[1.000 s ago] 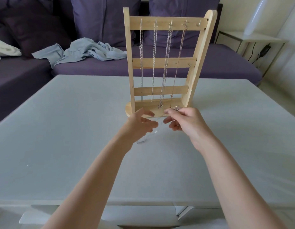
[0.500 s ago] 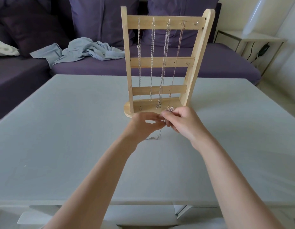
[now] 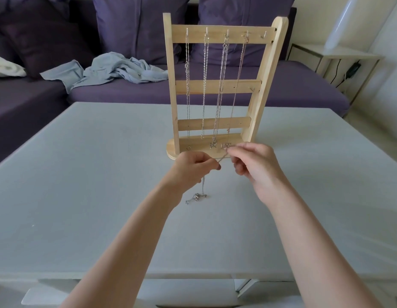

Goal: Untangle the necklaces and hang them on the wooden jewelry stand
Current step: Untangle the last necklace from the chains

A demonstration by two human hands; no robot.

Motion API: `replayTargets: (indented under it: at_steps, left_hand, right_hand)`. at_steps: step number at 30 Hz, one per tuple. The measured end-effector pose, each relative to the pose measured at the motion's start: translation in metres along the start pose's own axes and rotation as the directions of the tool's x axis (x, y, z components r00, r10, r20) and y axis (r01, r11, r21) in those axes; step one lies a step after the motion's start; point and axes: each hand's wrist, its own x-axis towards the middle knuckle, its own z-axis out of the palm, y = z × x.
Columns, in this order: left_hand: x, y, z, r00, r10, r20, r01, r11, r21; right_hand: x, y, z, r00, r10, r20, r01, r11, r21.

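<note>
Both hands are working just in front of the base of the wooden jewelry stand [image 3: 217,90]. The left hand [image 3: 192,168] is pinching the loose necklace [image 3: 222,158] between thumb and curled fingers; the right hand [image 3: 256,164] is pinching the same chain slightly higher, near the stand's base.

Compared with a second ago, the two grips are now drawing apart: half a second ago the fingertips were nearly touching, and a short taut run of chain is now showing between them. The hands are also sitting higher, so the rest of the chain is hanging down from the left hand, and its clasp end [image 3: 196,197] is lying bunched on the surface [image 3: 82,174].

This suggests the chain is being pulled straight, so the untangling of this piece appears nearly complete. Four necklaces [image 3: 205,85] are already hanging from the top rail. The rightmost hook [image 3: 263,34] is standing free and is the likely destination.
</note>
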Motion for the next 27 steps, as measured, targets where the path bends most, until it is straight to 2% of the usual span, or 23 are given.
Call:
replayTargets:
  at_steps: [6, 11, 15, 17, 20, 22, 25, 27]
  left_hand:
    - [-0.0005, -0.0001, -0.0009, 0.996, -0.016, 0.092, 0.012, 0.999, 0.039]
    - [0.0014, -0.0022, -0.0018, 0.992, -0.033, 0.126, 0.027, 0.999, 0.044]
    - [0.0033, -0.0052, -0.0048, 0.995, -0.042, 0.090, 0.037, 0.998, 0.059]
    - [0.0021, -0.0062, -0.0060, 0.994, -0.033, 0.100, 0.029, 0.999, 0.038]
    - [0.0006, -0.0055, -0.0083, 0.991, 0.041, 0.125, -0.031, 0.996, -0.085]
    - [-0.0003, -0.0025, -0.0083, 0.992, 0.062, 0.106, -0.049, 0.991, -0.124]
    - [0.0015, -0.0038, -0.0069, 1.000, 0.010, -0.030, -0.015, 0.986, -0.163]
    - [0.0039, -0.0084, -0.0074, 0.995, -0.025, -0.098, 0.015, 0.994, -0.110]
  right_hand:
    - [0.0009, -0.0011, 0.0015, 0.996, 0.061, 0.059, -0.070, 0.984, 0.165]
    - [0.0029, 0.0000, 0.0011, 0.999, 0.046, 0.010, -0.047, 0.976, 0.212]
    - [0.0050, 0.0057, -0.0002, 0.998, -0.013, -0.053, 0.021, 0.988, 0.156]
    - [0.0042, 0.0072, -0.0008, 0.998, -0.059, 0.005, 0.058, 0.994, 0.091]
    - [-0.0002, 0.0051, 0.0026, 0.983, -0.083, 0.162, 0.095, 0.993, -0.067]
    - [-0.0019, 0.0035, 0.0060, 0.977, -0.101, 0.190, 0.128, 0.982, -0.139]
    - [-0.0015, 0.0019, 0.0072, 0.982, -0.145, 0.118, 0.164, 0.970, -0.178]
    - [0.0003, 0.0020, 0.0039, 0.988, -0.148, 0.031, 0.151, 0.977, -0.151]
